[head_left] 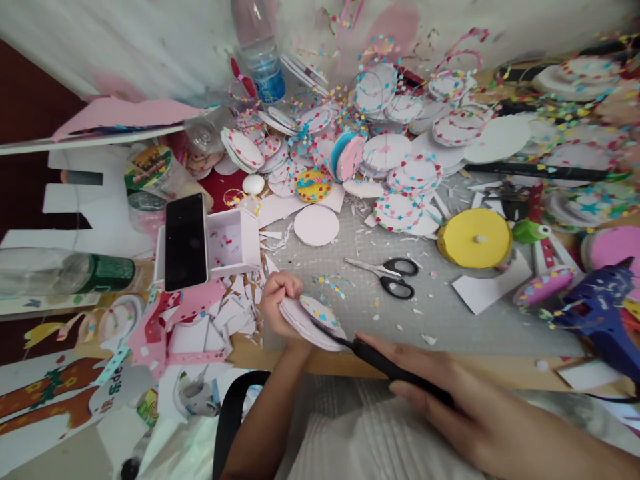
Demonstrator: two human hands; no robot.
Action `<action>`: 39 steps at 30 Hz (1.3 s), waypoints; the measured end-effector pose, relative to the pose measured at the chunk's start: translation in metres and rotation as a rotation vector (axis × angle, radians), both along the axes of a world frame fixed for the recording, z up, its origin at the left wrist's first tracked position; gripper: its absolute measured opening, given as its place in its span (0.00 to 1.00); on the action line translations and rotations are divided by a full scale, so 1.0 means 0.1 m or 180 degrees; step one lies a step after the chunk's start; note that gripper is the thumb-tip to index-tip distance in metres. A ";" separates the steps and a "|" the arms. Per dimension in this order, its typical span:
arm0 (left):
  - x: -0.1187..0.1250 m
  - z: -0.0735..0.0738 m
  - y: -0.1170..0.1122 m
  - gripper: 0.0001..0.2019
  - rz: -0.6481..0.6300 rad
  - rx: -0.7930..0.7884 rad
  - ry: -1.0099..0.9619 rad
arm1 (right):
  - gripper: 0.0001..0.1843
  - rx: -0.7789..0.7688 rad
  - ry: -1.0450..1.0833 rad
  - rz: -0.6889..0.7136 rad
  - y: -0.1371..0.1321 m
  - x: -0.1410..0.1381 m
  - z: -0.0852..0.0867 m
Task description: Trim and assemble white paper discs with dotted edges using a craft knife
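Note:
My left hand [280, 300] grips the edge of a white round layered disc [305, 325], tilted near the table's front edge. A smaller disc with blue and yellow bits [320, 311] lies against its face. My right hand [450, 380] is wrapped round the handle of a black knife-like tool [380, 363]. Its slim dark blade rests on or between the two discs; I cannot tell which. Just beyond the hands, a string of coloured bits [337, 287] and black-handled scissors [393, 275] lie on the grey cutting mat [300, 267]. A plain white disc [317, 225] sits farther back.
Many decorated discs [400, 210] crowd the back. To the left are a phone [185, 241] on a white box [233, 240] and paper scraps [240, 307]. On the right stand a yellow round piece [475, 238] and a blue glue gun [595, 313].

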State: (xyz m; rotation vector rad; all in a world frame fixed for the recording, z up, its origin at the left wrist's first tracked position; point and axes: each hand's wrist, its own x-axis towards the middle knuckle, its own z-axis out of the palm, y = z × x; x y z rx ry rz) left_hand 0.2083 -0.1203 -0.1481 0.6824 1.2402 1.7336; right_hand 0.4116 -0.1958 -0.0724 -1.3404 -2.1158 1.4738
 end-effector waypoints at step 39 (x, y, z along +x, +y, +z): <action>0.06 0.11 -0.08 0.10 -0.0027 0.0058 0.0613 | 0.28 0.0419 -0.0413 0.0003 0.00 0.17 0.15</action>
